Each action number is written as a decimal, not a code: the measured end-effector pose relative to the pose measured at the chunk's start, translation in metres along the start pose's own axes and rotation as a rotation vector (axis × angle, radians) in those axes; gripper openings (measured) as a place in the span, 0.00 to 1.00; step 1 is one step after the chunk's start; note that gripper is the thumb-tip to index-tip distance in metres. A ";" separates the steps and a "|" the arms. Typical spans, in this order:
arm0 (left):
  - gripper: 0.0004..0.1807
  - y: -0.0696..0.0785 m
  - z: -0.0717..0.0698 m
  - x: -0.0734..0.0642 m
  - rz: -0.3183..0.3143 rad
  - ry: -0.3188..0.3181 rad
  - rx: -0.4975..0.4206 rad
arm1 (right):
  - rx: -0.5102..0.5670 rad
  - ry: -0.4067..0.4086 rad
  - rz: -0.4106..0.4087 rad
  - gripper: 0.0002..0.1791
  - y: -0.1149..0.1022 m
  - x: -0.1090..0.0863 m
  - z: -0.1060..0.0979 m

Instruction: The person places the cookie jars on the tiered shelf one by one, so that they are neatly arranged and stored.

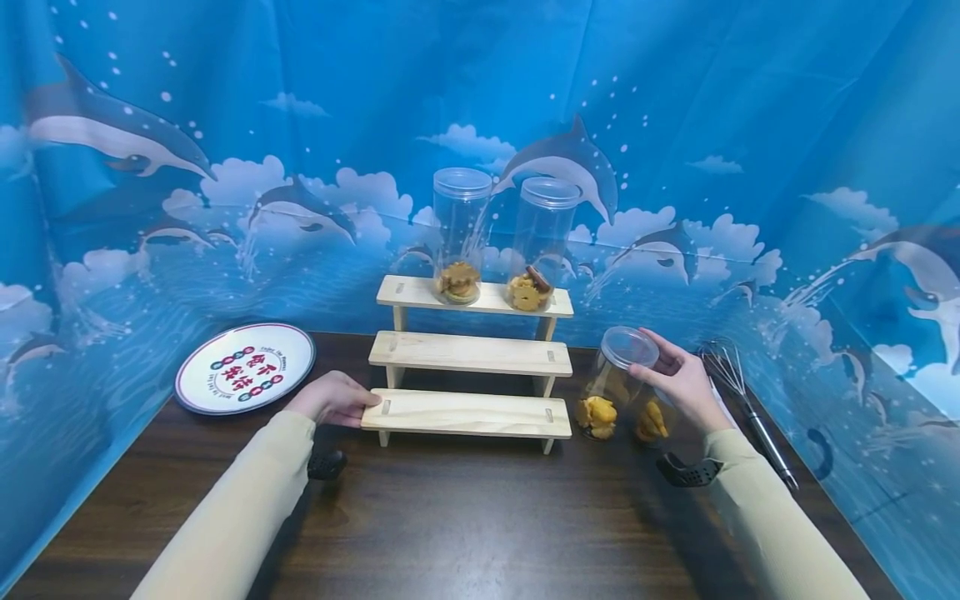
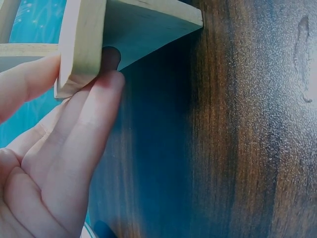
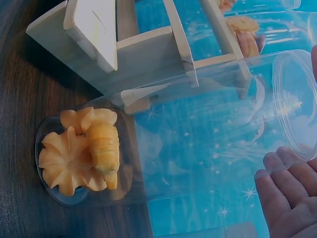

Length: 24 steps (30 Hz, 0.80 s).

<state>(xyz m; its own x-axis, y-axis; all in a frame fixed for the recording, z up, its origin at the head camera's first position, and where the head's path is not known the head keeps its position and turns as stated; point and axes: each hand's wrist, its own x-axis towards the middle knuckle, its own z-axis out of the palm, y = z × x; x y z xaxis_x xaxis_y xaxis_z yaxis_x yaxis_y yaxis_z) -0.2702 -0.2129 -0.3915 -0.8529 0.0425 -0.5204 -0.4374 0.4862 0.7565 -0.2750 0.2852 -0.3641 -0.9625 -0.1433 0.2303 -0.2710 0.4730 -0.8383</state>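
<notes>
My left hand (image 1: pixel 337 400) pinches the left end of the lowest board on a three-step wooden shelf (image 1: pixel 468 354). In the left wrist view, the thumb lies on one face of the board (image 2: pixel 81 44) and the fingers on the other. To the right of the shelf, my right hand (image 1: pixel 678 379) grips a tall clear jar (image 1: pixel 603 383) by its lid (image 3: pixel 297 104), thumb and fingers on opposite sides. Yellow-orange pastry-shaped pieces (image 3: pixel 74 158) lie at the jar's bottom. Whether its base touches the table cannot be told.
Two lidded clear jars (image 1: pixel 461 221) with biscuits stand on the top step. More yellow pieces (image 1: pixel 652 421) show in what looks like another jar beside the held one. A round plate (image 1: pixel 195 392) lies at left, a whisk (image 1: pixel 765 433) at right. A dolphin-print curtain (image 1: pixel 337 100) encloses the dark table (image 1: pixel 465 525).
</notes>
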 end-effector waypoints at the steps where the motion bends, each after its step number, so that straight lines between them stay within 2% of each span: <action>1: 0.18 0.000 0.000 0.000 0.000 0.000 0.002 | -0.009 0.001 0.006 0.36 0.000 0.000 0.000; 7: 0.19 -0.001 0.000 -0.001 0.000 -0.002 0.010 | -0.051 0.018 0.038 0.36 0.000 -0.001 0.000; 17: 0.19 -0.002 0.000 0.001 0.006 -0.004 -0.013 | -0.029 0.044 0.031 0.36 -0.002 -0.001 0.001; 24: 0.19 -0.001 0.000 0.002 0.006 -0.011 -0.015 | 0.010 0.093 0.001 0.35 0.001 0.001 0.000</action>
<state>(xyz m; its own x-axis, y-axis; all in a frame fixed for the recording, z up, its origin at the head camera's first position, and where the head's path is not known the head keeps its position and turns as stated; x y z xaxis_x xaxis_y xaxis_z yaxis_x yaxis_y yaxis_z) -0.2714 -0.2136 -0.3931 -0.8520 0.0553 -0.5206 -0.4368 0.4730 0.7651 -0.2762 0.2856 -0.3641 -0.9597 -0.0613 0.2744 -0.2707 0.4647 -0.8431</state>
